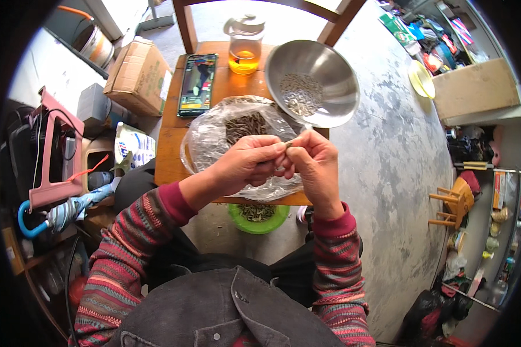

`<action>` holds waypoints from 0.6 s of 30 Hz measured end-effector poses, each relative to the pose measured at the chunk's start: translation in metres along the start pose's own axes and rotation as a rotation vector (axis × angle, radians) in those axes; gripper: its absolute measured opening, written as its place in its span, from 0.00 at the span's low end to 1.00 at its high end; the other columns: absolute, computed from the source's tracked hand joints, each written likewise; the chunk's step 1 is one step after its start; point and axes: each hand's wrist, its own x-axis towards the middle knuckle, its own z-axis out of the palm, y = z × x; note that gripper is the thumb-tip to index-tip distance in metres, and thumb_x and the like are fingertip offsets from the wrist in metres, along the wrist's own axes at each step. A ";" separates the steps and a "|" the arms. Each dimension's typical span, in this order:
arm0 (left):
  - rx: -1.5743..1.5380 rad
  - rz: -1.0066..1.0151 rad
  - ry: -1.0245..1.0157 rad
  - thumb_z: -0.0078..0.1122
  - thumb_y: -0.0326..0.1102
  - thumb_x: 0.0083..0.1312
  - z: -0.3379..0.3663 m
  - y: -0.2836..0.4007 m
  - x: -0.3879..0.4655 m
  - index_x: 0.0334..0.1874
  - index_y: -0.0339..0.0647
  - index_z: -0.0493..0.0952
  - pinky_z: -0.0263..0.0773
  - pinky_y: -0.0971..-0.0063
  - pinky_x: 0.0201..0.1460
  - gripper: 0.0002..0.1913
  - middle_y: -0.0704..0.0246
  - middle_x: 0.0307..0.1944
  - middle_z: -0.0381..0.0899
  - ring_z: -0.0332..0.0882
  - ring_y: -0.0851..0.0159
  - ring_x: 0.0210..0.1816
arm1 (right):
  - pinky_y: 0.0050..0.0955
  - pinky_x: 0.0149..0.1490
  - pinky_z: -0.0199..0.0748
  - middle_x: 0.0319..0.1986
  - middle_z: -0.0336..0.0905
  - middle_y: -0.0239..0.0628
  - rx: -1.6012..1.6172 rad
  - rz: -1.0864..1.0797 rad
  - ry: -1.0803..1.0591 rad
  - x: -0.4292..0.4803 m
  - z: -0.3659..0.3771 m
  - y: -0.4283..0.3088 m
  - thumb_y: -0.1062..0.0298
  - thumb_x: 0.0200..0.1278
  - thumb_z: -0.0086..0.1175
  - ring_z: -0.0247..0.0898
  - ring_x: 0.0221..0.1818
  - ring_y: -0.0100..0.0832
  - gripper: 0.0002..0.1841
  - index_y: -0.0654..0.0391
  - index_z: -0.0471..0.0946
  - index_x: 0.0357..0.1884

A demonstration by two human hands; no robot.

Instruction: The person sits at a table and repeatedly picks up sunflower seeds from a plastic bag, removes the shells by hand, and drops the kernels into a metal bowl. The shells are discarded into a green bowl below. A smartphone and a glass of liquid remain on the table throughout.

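Note:
My left hand [249, 162] and my right hand [314, 162] meet above a clear plastic bag [206, 145]. Between their thumbs and forefingers they pinch one small brownish seed [289, 145], partly covered by the fingertips. Long dark seeds, seemingly sunflower seeds [245, 126], lie inside the opened bag. Behind my right hand, a stainless steel bowl [336, 93] holds pale shelled kernels [301, 93]. Below the near edge of the wooden seat [167, 162], a green plastic basin [258, 226] contains empty hulls [256, 211].
A smartphone [196, 85] with a lit screen and a lidded pitcher [245, 54] of amber liquid stand behind the bag. To the left are a cardboard box [136, 76], a pink plastic stool [54, 147] and a folded umbrella [69, 212]. Cluttered shelves [482, 169] line the right side.

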 end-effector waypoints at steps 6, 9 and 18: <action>0.026 -0.012 -0.027 0.47 0.42 0.71 -0.004 -0.003 0.002 0.30 0.42 0.71 0.48 0.87 0.14 0.13 0.75 0.23 0.70 0.51 0.83 0.12 | 0.17 0.27 0.72 0.23 0.78 0.37 -0.046 0.049 -0.023 0.001 -0.003 -0.004 0.83 0.57 0.47 0.75 0.23 0.23 0.04 0.65 0.72 0.33; 0.034 -0.046 -0.079 0.47 0.42 0.71 -0.007 0.000 0.001 0.30 0.42 0.70 0.47 0.87 0.14 0.14 0.76 0.22 0.68 0.50 0.83 0.13 | 0.17 0.26 0.72 0.23 0.79 0.38 -0.023 0.034 -0.073 0.003 -0.005 -0.005 0.83 0.55 0.48 0.76 0.22 0.23 0.04 0.64 0.72 0.30; 0.015 -0.079 -0.137 0.46 0.41 0.71 0.002 0.002 -0.001 0.28 0.44 0.69 0.42 0.85 0.14 0.14 0.83 0.13 0.55 0.46 0.82 0.12 | 0.17 0.23 0.73 0.22 0.79 0.41 -0.067 0.060 -0.096 0.003 -0.009 -0.013 0.83 0.52 0.50 0.78 0.23 0.26 0.04 0.62 0.70 0.26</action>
